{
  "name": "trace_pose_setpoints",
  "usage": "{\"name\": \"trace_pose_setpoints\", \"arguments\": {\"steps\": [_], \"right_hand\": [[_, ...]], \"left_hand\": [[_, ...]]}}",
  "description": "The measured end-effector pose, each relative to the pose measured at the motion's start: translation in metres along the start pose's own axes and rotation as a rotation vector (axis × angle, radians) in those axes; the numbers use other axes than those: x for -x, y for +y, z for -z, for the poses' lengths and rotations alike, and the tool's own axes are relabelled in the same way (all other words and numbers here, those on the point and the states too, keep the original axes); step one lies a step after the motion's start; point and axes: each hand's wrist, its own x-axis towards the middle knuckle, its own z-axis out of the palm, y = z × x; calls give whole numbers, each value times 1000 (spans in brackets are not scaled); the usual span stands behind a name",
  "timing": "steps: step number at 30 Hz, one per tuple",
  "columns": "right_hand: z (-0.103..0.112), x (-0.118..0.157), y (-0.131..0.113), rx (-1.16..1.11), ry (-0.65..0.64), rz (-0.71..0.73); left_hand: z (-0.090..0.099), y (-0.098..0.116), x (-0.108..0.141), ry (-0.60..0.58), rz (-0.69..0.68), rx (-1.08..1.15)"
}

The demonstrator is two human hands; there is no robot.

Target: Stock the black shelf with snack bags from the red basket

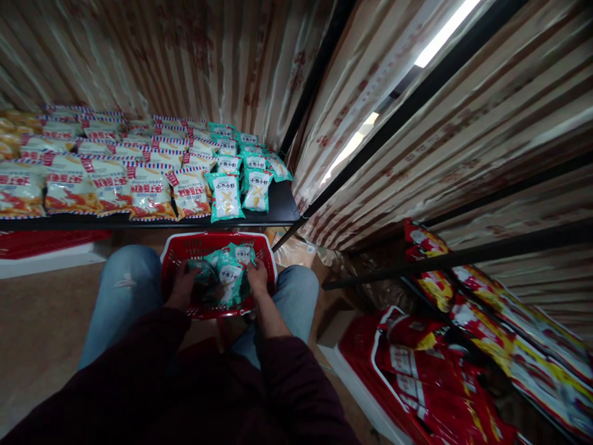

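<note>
Between my knees stands a red shopping basket (pixel 273 262) with a white rim, holding several small teal-and-white snack bags (pixel 230 278). My left hand (pixel 182 285) is inside its left part, closed on a teal snack bag (pixel 204 278) that looks dark and smeared by motion. On the right side of the basket, my right hand (pixel 258 278) grips the edge of another teal snack bag, fingers curled at its side. The fingertips of both hands are partly hidden by the bags.
A black shelf (pixel 278 213) ahead bears rows of white-and-orange snack bags (pixel 151 191) and standing teal bags (pixel 227 194). Black metal posts (pixel 370 136) slant on the right before pleated curtains (pixel 185 55). A red basket of red packs (pixel 430 371) stands at lower right.
</note>
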Motion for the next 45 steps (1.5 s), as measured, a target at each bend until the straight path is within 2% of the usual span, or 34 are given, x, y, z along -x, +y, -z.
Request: {"name": "trace_pose_setpoints", "arguments": {"steps": [2, 4, 6, 8, 10, 13, 16, 19, 24, 26, 28, 30, 33, 37, 40, 42, 45], "right_hand": [[0, 4, -4, 12, -2, 12], [-2, 11, -14, 53, 26, 95], [-2, 20, -26, 91, 64, 226], [-1, 27, -34, 59, 42, 302], [-1, 33, -39, -61, -82, 248], [-4, 40, -39, -280, -325, 55], [-8, 44, -39, -457, -431, -95], [-10, 47, -43, -514, -507, -166], [-7, 51, -52, -579, -614, -190], [-7, 52, -54, -635, -634, -250], [-7, 52, -55, -670, -632, -316], [-7, 53, -55, -682, -596, -368], [-8, 53, -58, -757, -553, -424], [-8, 50, -63, -842, -535, -524], [-7, 46, -64, -911, -483, -550], [-7, 43, -63, -966, -452, -538], [-7, 41, -60, -1013, -429, -508]], "left_hand": [[-3, -2, 1, 54, 17, -3], [-3, -1, 4, 83, 6, 15], [-3, 2, 8, 75, -24, 48], [-2, 7, 14, 38, -59, 89], [-1, 12, 21, -27, -89, 134], [-1, 16, 31, -190, -94, 200], [-1, 18, 38, -287, -128, 182], [-2, 18, 40, -241, -288, -50], [-10, 11, 44, -193, -705, -493], [-16, 6, 48, -220, -804, -584], [-22, 1, 54, -263, -843, -616], [-26, -1, 60, -319, -834, -580], [-27, 2, 66, -344, -734, -439], [-20, 10, 60, -156, -555, -307], [-15, 12, 52, -59, -318, -203], [-15, 11, 52, -75, -202, -142], [-21, 7, 57, -154, -136, -85]]}}
